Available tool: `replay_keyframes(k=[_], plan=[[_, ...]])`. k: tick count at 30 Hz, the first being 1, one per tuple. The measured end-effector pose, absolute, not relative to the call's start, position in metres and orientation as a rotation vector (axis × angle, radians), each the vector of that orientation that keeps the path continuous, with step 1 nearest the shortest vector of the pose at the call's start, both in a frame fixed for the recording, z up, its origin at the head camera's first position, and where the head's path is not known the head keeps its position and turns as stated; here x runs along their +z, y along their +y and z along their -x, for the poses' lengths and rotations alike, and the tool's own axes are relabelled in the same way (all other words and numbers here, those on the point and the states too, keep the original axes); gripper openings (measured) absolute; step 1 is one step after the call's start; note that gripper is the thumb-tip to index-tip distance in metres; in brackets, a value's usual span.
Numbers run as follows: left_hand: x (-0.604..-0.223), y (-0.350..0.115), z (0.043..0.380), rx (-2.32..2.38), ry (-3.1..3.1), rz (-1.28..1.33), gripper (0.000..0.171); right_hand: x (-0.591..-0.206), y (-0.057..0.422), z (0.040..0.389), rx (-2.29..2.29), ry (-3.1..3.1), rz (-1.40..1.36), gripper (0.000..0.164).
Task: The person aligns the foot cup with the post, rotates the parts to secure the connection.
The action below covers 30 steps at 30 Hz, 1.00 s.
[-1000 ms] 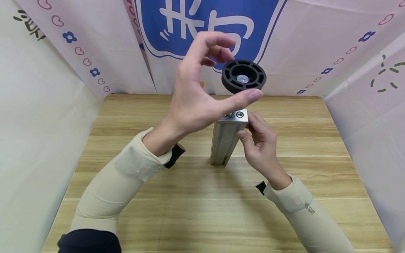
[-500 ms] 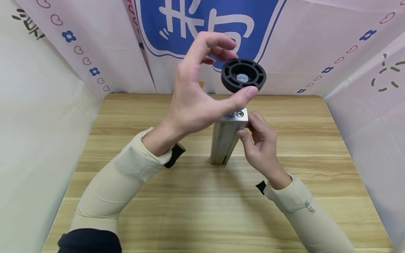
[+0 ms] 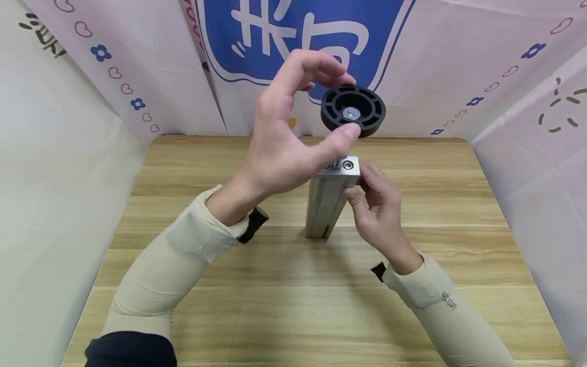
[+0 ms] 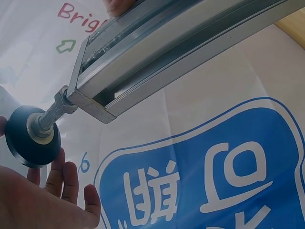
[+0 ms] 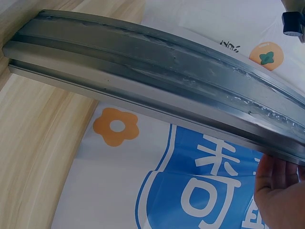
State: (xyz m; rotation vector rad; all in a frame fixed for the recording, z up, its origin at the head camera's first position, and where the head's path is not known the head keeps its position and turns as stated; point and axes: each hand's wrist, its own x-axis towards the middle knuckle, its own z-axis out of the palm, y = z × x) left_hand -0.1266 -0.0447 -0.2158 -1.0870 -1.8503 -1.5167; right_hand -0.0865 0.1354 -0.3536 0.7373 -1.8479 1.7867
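A round black levelling foot (image 3: 353, 97) with a screw head in its centre sits over the upper end of an upright aluminium profile (image 3: 324, 204). With the thumb on its near edge and fingertips at the far edge, my left hand (image 3: 279, 137) holds the foot. A threaded stud (image 4: 51, 115) with a hex nut (image 4: 64, 100) joins the foot to the end plate (image 4: 93, 102), in the left wrist view. My right hand (image 3: 378, 211) grips the profile's right side just below the plate. In the right wrist view, its fingers (image 5: 274, 179) lie along the profile's edge.
The profile's lower end stands on a wood-grain table (image 3: 275, 311). White printed cloth walls (image 3: 151, 66) enclose the back and sides, with a large blue sign (image 3: 270, 66) behind the hands. A dark wrist camera (image 3: 254, 224) sticks out from the left cuff.
My left thumb has slid leftward along the foot's near edge while the fingertips have shifted right along the far edge. The foot, profile and right hand stay almost in place.
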Motion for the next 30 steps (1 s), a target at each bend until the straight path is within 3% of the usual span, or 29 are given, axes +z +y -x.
replay_keyframes(k=[10, 23, 30], plan=[[-0.2165, -0.0420, 0.1255, -1.609, -1.797, 1.199, 0.045, -0.3534, 0.1353, 0.0864, 1.782, -1.859, -0.726, 0.063], [-0.2176, -0.0455, 0.1242, -1.576, -1.869, 1.163, 0.049, -0.3533, 0.1347, 0.0859, 1.787, -1.854, -0.725, 0.065], [-0.2161, -0.0461, 0.1217, -1.487, -1.935, 1.040, 0.062, -0.3533, 0.1350, 0.0858, 1.783, -1.853, -0.735, 0.063]])
